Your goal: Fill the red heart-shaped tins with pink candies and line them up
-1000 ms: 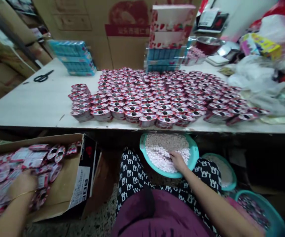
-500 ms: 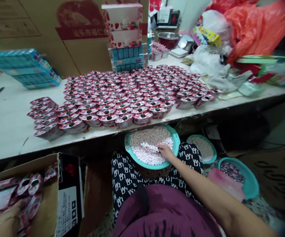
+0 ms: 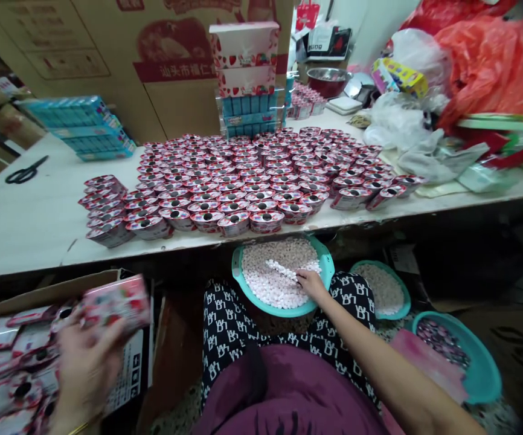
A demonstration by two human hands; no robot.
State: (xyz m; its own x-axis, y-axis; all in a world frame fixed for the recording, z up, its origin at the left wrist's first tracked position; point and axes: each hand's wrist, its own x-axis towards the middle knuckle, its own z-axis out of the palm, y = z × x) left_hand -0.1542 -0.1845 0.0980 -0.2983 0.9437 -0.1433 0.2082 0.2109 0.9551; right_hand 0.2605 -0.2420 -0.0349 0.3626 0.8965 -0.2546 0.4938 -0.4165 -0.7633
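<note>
My left hand [image 3: 84, 356], blurred by motion, grips a small pink-and-red strawberry-print pack [image 3: 119, 302] over the open carton [image 3: 128, 374] at lower left. Similar printed packs [image 3: 21, 338] fill that carton. My right hand [image 3: 312, 285] is closed at the right side of a turquoise basin [image 3: 238, 275] resting on my lap. From its fingertips extends a narrow strip heaped with white pellets [image 3: 281, 269]; what carries them is mostly covered. Pale pink and white pellets [image 3: 266, 293] fill the basin below.
Rows of oval printed sleeves with round holes [image 3: 234, 223] cover the middle of the white table [image 3: 26, 235]. Scissors [image 3: 26, 171] and blue packs [image 3: 84, 127] lie at left. Plastic bags [image 3: 483, 66] crowd the right. Two more basins [image 3: 406, 296] [image 3: 488, 374] stand low at right.
My left hand has risen from inside the carton, moving right with a strawberry-print pack. My right hand stays at the basin; the pellet-covered strip now shows more clearly. The view has shifted left.
</note>
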